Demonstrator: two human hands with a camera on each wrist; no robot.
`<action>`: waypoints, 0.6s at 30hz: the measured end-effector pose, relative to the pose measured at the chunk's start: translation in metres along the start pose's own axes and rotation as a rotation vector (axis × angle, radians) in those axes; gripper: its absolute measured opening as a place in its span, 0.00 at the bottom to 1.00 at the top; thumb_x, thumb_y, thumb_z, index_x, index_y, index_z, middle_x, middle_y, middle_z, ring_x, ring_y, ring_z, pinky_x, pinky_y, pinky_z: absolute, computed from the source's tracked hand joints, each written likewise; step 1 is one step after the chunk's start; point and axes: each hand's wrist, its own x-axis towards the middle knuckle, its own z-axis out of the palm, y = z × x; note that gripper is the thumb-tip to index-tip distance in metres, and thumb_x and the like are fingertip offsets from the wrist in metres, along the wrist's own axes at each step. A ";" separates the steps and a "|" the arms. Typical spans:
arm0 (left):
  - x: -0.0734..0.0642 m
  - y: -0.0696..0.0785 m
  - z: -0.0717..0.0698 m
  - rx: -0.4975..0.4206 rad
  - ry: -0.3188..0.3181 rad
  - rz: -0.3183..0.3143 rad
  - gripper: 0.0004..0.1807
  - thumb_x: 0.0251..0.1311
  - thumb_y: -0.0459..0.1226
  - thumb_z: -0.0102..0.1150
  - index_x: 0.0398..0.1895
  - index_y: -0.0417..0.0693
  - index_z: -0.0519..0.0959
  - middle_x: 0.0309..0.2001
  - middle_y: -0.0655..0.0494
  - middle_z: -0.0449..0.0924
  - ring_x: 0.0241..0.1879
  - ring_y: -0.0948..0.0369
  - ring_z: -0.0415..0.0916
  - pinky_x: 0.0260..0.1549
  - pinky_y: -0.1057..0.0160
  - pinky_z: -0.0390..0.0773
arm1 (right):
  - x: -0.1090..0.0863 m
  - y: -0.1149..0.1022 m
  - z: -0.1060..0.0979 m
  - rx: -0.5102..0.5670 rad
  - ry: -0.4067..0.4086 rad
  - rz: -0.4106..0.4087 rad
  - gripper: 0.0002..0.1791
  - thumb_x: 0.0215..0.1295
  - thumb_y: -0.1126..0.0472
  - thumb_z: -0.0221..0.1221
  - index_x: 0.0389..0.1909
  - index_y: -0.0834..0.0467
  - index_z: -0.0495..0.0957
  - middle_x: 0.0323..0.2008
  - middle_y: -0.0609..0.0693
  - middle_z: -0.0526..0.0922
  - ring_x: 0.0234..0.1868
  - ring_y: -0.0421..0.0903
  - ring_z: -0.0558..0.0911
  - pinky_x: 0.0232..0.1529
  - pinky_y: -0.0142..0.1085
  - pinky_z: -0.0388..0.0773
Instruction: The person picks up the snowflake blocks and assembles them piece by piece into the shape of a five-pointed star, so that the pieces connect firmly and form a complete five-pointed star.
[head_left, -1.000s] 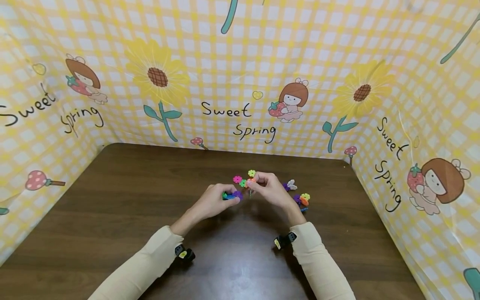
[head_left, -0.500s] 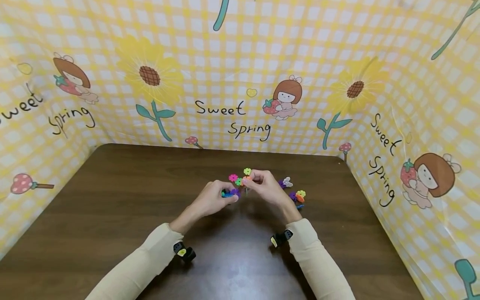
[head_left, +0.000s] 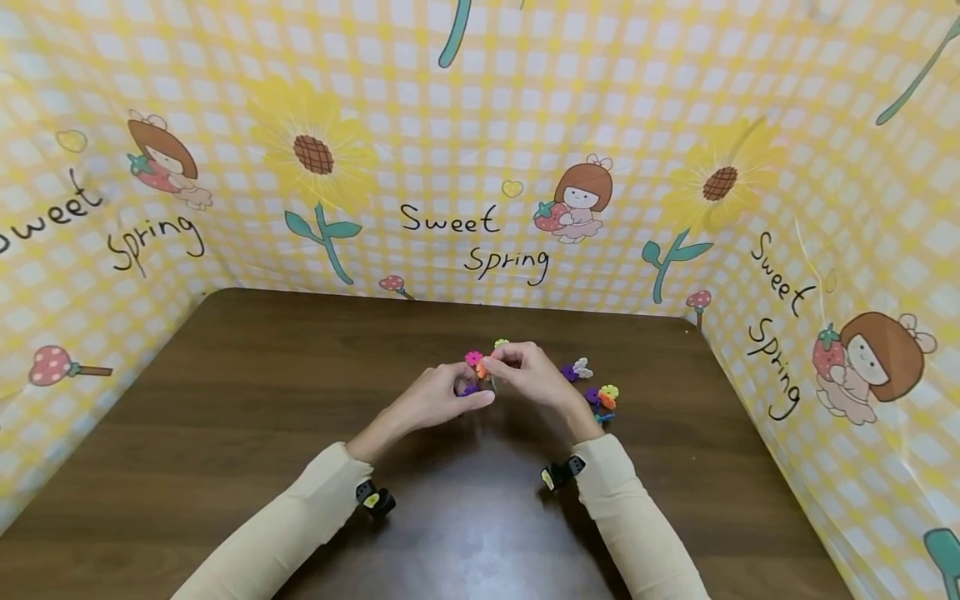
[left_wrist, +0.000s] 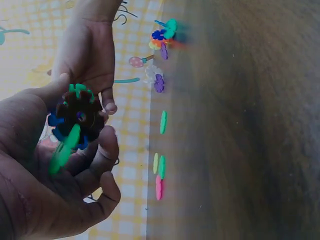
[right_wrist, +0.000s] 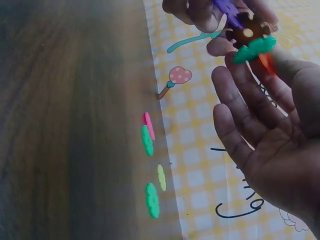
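Observation:
My left hand (head_left: 438,396) holds a small cluster of joined toothed snowflake discs. A purple disc (head_left: 470,389) of it shows in the head view; brown (left_wrist: 90,117), blue (left_wrist: 57,132) and green (left_wrist: 62,155) ones show in the left wrist view. My right hand (head_left: 528,368) pinches an orange disc (head_left: 482,368) with a green disc (right_wrist: 255,49) beside it. In the right wrist view these overlap the brown disc (right_wrist: 247,34) and the purple disc (right_wrist: 227,11). Both hands meet close together above the table, fingertips almost touching; the fingers partly hide the joint.
Loose discs lie on the brown table (head_left: 262,400) beyond the hands: pink (head_left: 473,357), yellow (head_left: 501,343) and green (left_wrist: 163,122). To the right sit a purple-and-white joined piece (head_left: 581,367) and a multicoloured cluster (head_left: 603,397). Checked cloth (head_left: 450,167) walls the table.
My left hand has come rightward to the right hand, bringing the cluster against the pinched discs. The cluster's blue and green parts are now hidden in the head view, and the orange disc shows more.

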 end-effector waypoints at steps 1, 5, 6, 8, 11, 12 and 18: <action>0.000 0.000 0.001 -0.008 0.003 0.005 0.19 0.62 0.51 0.66 0.40 0.44 0.80 0.22 0.59 0.77 0.19 0.63 0.72 0.21 0.63 0.72 | 0.000 0.000 -0.001 -0.004 -0.008 -0.002 0.13 0.75 0.60 0.56 0.34 0.64 0.82 0.26 0.59 0.75 0.25 0.41 0.67 0.26 0.33 0.64; -0.001 -0.003 0.002 -0.025 0.015 0.001 0.17 0.65 0.51 0.64 0.36 0.46 0.80 0.20 0.61 0.76 0.18 0.64 0.72 0.21 0.63 0.71 | 0.000 0.003 -0.005 -0.001 -0.031 0.007 0.15 0.77 0.57 0.54 0.33 0.62 0.82 0.30 0.63 0.79 0.30 0.48 0.76 0.34 0.41 0.75; -0.001 -0.004 0.002 -0.029 0.016 -0.001 0.17 0.65 0.51 0.64 0.37 0.46 0.81 0.20 0.61 0.77 0.19 0.64 0.72 0.22 0.63 0.71 | 0.000 0.004 -0.007 0.002 -0.030 0.015 0.16 0.77 0.56 0.53 0.33 0.62 0.82 0.31 0.64 0.81 0.31 0.50 0.78 0.37 0.45 0.78; -0.002 -0.006 0.002 -0.047 0.016 -0.019 0.16 0.65 0.50 0.64 0.39 0.46 0.81 0.21 0.61 0.78 0.19 0.64 0.72 0.22 0.63 0.72 | -0.001 0.008 -0.012 0.002 -0.019 0.037 0.16 0.78 0.57 0.52 0.35 0.62 0.82 0.35 0.66 0.83 0.35 0.55 0.82 0.42 0.53 0.79; -0.003 -0.008 0.000 -0.074 0.013 -0.031 0.16 0.66 0.49 0.64 0.42 0.45 0.80 0.23 0.61 0.79 0.21 0.64 0.74 0.24 0.63 0.74 | -0.003 0.015 -0.019 -0.035 0.019 0.067 0.14 0.77 0.58 0.53 0.38 0.63 0.82 0.38 0.68 0.83 0.36 0.61 0.82 0.44 0.59 0.77; -0.004 -0.008 -0.001 -0.085 0.014 -0.030 0.16 0.66 0.49 0.64 0.42 0.45 0.79 0.23 0.61 0.80 0.22 0.64 0.75 0.24 0.62 0.74 | -0.004 0.018 -0.021 -0.061 0.035 0.083 0.13 0.77 0.58 0.54 0.39 0.64 0.82 0.39 0.67 0.83 0.35 0.61 0.82 0.43 0.57 0.78; -0.005 -0.010 -0.005 -0.117 0.022 -0.024 0.18 0.66 0.48 0.64 0.47 0.43 0.77 0.26 0.59 0.82 0.25 0.62 0.77 0.27 0.61 0.76 | -0.006 0.039 -0.029 -0.257 0.043 0.182 0.15 0.73 0.59 0.59 0.53 0.65 0.78 0.39 0.57 0.83 0.34 0.55 0.81 0.35 0.40 0.77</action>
